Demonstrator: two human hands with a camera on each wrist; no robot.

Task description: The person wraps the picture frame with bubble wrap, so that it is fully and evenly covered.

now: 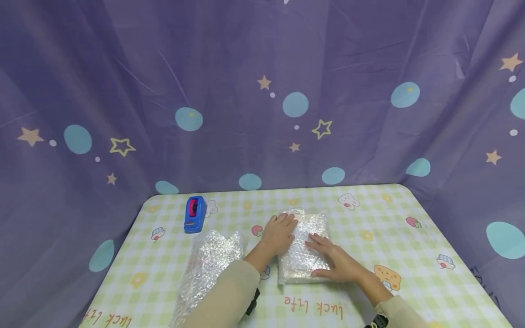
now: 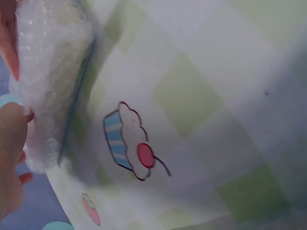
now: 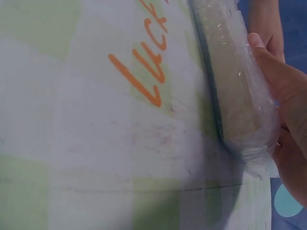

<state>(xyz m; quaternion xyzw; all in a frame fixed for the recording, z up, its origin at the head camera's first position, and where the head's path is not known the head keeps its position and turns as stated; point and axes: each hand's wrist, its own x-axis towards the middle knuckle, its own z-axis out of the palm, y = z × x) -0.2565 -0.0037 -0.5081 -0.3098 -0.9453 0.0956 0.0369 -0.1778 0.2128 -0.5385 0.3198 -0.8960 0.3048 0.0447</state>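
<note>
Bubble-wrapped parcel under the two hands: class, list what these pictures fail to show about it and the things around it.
- Contents of the bubble-wrapped parcel: hidden by the wrap in the head view; the wrist views show only its edge.
- Top face: partly covered by the left hand and right hand.
- Loose bubble wrap: near end hidden by the left sleeve and cut off by the bottom edge.
- Blue tape dispenser: too small for detail.

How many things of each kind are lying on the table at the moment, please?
Bubble-wrapped parcel, under both hands (left hand, right hand): 1
Loose bubble wrap sheet: 1
Blue tape dispenser: 1
Total: 3
</note>
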